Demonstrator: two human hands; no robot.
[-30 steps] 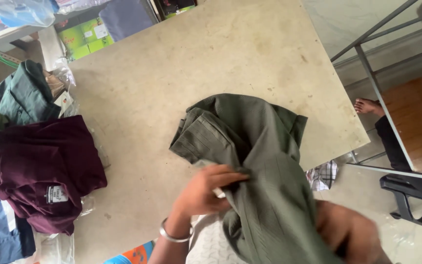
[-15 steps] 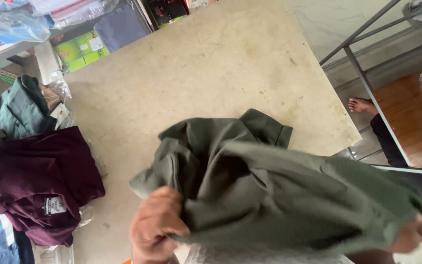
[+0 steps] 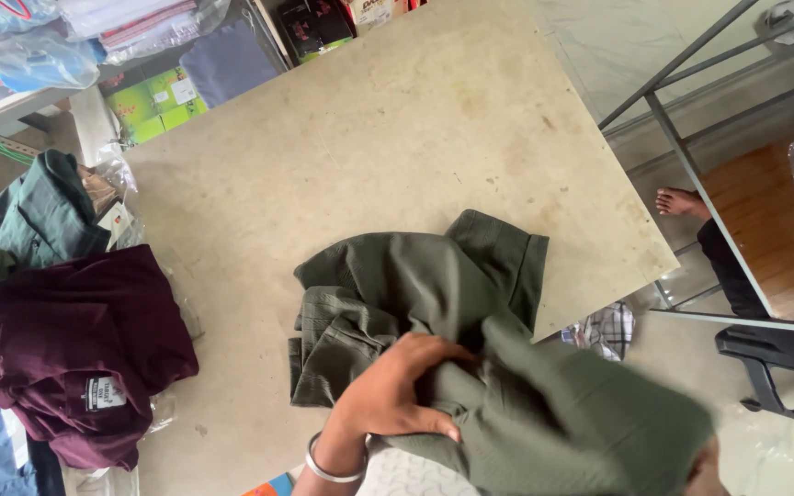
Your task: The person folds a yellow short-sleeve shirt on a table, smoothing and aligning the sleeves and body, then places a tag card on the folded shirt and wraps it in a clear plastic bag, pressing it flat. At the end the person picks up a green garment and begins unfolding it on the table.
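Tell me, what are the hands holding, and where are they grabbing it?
The left hand grips the olive-green shirt at a bunched fold near its middle; the right hand holds its far side, mostly hidden.

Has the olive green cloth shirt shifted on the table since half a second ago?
Yes. The olive green cloth shirt now lies lower and flatter on the beige table, under the left hand, no longer stretched wide toward its right edge.

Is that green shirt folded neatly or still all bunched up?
Bunched up. The olive-green shirt lies crumpled in loose, uneven folds on the table, and the left hand presses on it.
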